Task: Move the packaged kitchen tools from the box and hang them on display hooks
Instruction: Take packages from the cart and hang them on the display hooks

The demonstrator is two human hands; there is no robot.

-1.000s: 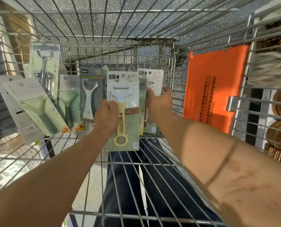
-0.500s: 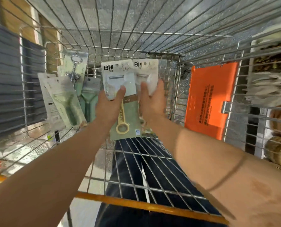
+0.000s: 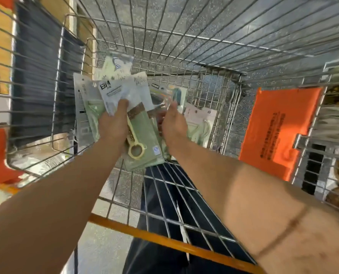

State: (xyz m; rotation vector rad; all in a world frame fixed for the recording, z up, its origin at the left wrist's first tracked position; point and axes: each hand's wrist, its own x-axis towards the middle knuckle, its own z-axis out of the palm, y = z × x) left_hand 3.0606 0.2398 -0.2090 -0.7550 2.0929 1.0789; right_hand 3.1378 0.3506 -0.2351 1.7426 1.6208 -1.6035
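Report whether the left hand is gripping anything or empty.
Gripping: the left hand curls round a stack of packaged tools.

I take this for a retail shop: I'm looking down into a silver wire shopping trolley (image 3: 220, 99) with an orange plastic seat flap (image 3: 279, 131) and an orange push bar (image 3: 164, 242). Inside are carded blister packs of kitchen tools (image 3: 145, 135).
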